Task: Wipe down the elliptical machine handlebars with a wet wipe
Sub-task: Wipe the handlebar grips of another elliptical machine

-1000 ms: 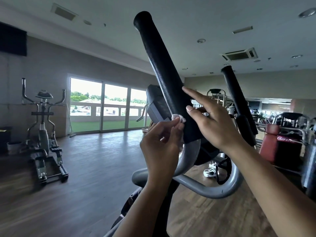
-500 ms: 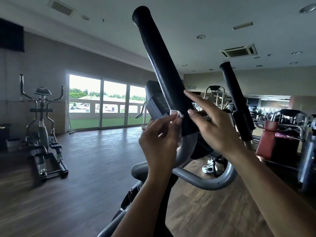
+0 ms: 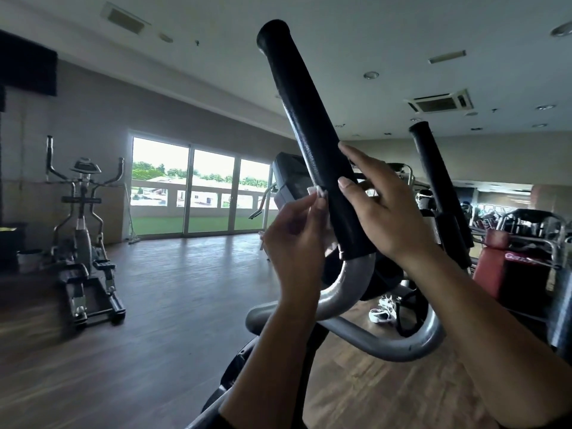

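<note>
Wet wipe: limp, light; pinched in left hand against the foam handlebar. Right hand: fingers straight, steadying the handlebar's other side. Best held bunched.

Dim gym interior, backlit by daylight from the far glass.

The glass doors at far left are the main light source, with the sky in them blown out to near white, while the ceiling stays grey and murky. The floor carries a pale sheen below the glass. The black handlebar shows a faint gloss, the left hand and right hand are shaded on their near sides, and the wet wipe shows as a small bright patch. Wide-angle distortion curves the ceiling line. The near left floor and the elliptical at left are smeared with blur.
</note>
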